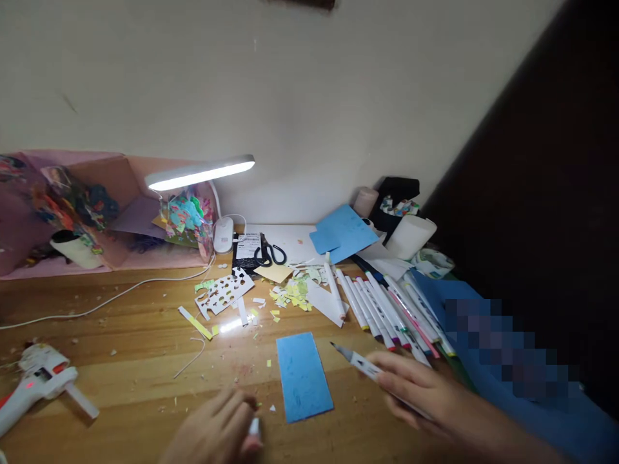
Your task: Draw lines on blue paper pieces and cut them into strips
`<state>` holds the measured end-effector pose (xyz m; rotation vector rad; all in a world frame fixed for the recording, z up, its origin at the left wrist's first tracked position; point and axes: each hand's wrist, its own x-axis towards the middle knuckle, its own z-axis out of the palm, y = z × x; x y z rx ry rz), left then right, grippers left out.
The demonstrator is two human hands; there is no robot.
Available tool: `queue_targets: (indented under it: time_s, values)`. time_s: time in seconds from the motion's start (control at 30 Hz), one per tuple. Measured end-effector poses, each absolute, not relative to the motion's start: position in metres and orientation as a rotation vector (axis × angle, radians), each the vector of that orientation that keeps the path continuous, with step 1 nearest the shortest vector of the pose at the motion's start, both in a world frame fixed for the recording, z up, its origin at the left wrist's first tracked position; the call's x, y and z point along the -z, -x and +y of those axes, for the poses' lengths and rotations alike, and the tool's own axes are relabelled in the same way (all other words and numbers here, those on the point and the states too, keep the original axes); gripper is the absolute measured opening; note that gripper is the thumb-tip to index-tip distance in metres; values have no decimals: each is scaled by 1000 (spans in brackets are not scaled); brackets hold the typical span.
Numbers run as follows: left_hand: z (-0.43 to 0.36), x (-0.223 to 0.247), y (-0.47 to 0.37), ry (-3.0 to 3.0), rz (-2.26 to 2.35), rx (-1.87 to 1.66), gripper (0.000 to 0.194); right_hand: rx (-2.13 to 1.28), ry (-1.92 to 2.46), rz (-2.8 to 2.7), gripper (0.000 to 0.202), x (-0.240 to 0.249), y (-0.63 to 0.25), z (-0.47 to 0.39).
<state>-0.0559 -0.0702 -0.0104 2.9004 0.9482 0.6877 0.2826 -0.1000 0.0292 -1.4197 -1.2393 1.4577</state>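
My right hand is closed round a white marker with its dark brush tip bare and pointing left. The tip is to the right of a blue rectangular card that lies flat on the table, and is apart from it. Left of the card, my left hand is blurred, with its fingers curled. A small whitish piece that looks like a marker cap pokes out between its fingers and thumb. Several white markers lie in a row beyond my right hand.
A glue gun lies at the left. Behind are paper scraps, a punched white sheet, black scissors and blue sheets. A lit lamp stands by a pink box; a white cable crosses the table.
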Motion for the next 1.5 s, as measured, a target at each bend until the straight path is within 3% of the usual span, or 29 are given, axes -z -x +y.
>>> queue_targets:
  time_s: [0.07,0.17,0.33,0.43,0.63,0.83,1.5]
  values:
    - [-74,17,28,-2910,847,-670,23,-1563,1440,-1335,37,-30,-268,-88]
    - [-80,29,-13,-3001,880,-598,23,-1567,1261,-1381,30,-22,-245,-71]
    - [-82,46,-39,-3015,1111,-536,24,-1659,913,-1290,36,-5,-213,-37]
    - [-82,52,-40,-3015,1153,-503,27,-1472,1044,-1322,27,7,-193,-15]
    - [-75,51,-38,-3096,1085,-518,27,-1524,1038,-1323,47,33,-171,2]
    - [-69,47,-31,-2974,1091,-507,30,-1223,1210,-1544,22,40,-178,1]
    - [-66,45,-32,-2878,1126,-501,33,-1005,1395,-1628,31,43,-178,3]
